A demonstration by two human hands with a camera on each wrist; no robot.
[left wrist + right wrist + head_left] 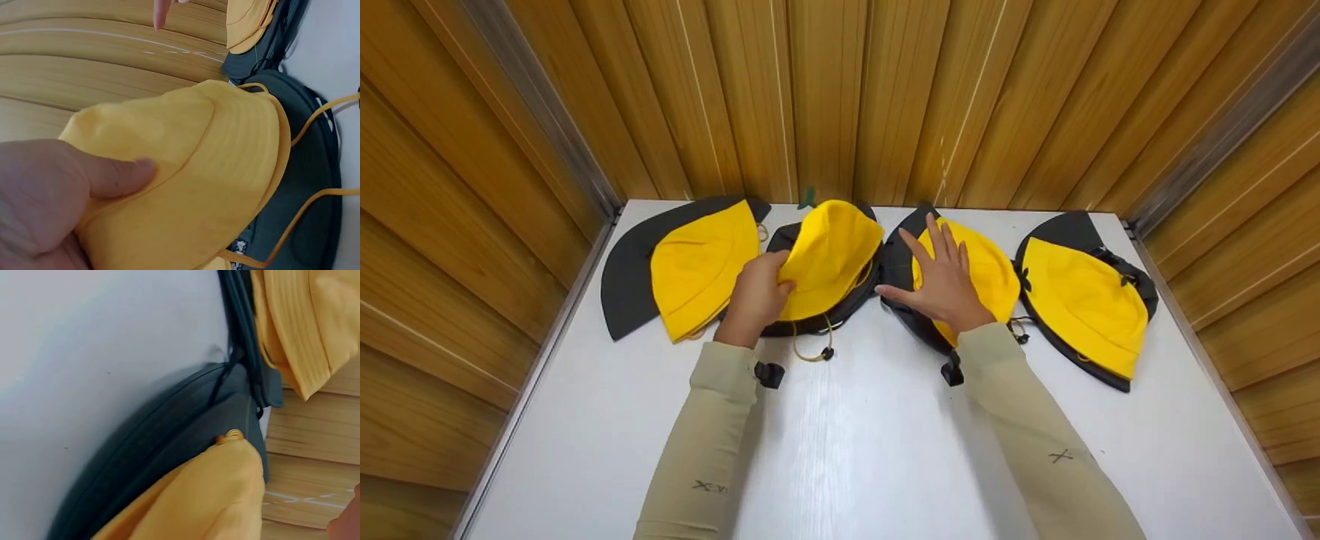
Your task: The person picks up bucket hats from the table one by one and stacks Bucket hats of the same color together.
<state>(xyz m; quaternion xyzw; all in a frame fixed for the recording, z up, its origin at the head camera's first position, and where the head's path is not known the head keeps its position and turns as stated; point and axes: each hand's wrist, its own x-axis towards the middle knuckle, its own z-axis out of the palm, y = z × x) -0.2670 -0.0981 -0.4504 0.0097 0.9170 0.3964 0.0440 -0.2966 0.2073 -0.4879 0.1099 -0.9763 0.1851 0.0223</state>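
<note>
My left hand (756, 294) pinches a yellow bucket hat (829, 262) by its left side, thumb on top. In the left wrist view the yellow hat (185, 157) is folded flat, its stitched brim facing right and a yellow cord hanging from it. A black hat (851, 311) lies beneath it on the table. My right hand (945, 281) is spread wide, fingers straight, over another yellow hat (994, 274) that rests on a black one (900, 262). Only a fingertip of the right hand (346, 523) shows in the right wrist view.
At the left, a yellow hat (705, 270) lies on a black hat (626, 277). Another yellow hat (1084, 300) on a black one (1061, 225) is at the right. The white table (847, 450) meets wood-patterned walls (825, 97) at the back and both sides.
</note>
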